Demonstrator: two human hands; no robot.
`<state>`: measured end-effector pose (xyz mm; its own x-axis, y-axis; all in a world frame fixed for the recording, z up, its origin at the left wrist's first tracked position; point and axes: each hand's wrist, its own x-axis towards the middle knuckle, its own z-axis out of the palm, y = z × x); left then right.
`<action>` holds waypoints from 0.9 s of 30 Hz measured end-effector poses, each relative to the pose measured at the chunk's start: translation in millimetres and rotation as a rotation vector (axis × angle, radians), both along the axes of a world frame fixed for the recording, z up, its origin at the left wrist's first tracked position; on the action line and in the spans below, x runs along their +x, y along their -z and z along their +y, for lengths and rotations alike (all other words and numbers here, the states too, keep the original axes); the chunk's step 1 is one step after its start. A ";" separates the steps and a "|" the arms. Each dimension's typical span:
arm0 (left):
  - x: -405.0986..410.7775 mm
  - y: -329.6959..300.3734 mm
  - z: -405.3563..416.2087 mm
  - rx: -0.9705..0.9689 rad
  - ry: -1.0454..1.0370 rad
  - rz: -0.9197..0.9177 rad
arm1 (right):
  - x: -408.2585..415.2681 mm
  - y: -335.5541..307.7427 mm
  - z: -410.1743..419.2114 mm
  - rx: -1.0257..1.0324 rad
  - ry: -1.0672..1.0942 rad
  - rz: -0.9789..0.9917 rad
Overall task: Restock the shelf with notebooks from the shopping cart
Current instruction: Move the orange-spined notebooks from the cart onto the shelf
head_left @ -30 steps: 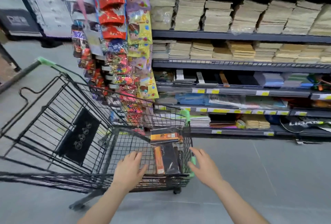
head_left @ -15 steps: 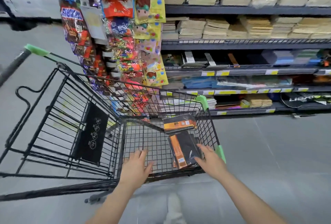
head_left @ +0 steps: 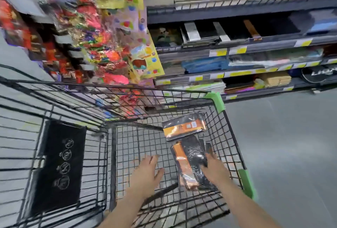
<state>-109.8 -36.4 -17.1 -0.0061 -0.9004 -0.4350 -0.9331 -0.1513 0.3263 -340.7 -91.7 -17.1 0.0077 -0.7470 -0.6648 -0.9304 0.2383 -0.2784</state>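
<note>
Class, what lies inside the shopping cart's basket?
Two wrapped orange-and-black notebook packs: the far pack and the near pack under the right hand. Anything beneath them is hidden.

Black wire cart (head_left: 235, 136) w/ green corner caps. Notebooks (head_left: 191, 165): black + orange, shiny wrap. Grey floor (head_left: 284, 145). Dark grey shelf (head_left: 237, 11), yellow price tags, beige stacks. Multicolour hanging packs (head_left: 102, 32).
</note>
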 end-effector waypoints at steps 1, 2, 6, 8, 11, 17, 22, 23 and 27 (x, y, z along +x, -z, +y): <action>-4.6 11.5 -8.8 0.030 0.008 0.005 | -0.4 12.1 -5.1 0.011 0.005 0.018; -9.8 21.5 -16.6 0.057 0.012 0.009 | -0.5 21.6 -9.2 0.026 0.012 0.039; -32.3 58.1 -35.3 0.181 0.012 0.066 | -3.6 52.6 -18.4 0.118 0.071 0.105; -43.6 70.0 -37.6 0.207 0.027 0.079 | -6.8 62.3 -18.9 0.146 0.121 0.087; -54.8 78.9 -37.3 0.235 -0.005 0.128 | -12.6 68.9 -16.5 0.199 0.195 -0.004; -55.9 62.0 -30.7 0.276 -0.177 0.236 | -12.1 35.3 -17.1 0.178 0.263 -0.167; -43.4 35.5 -27.7 0.289 -0.303 0.361 | -6.9 -5.5 -17.9 0.217 0.343 -0.374; -40.8 31.2 -27.9 0.293 -0.340 0.422 | -3.5 -15.9 -18.3 0.239 0.342 -0.420; -28.4 4.0 -28.8 0.322 -0.761 0.866 | 14.8 -40.7 -23.6 0.254 0.310 -0.557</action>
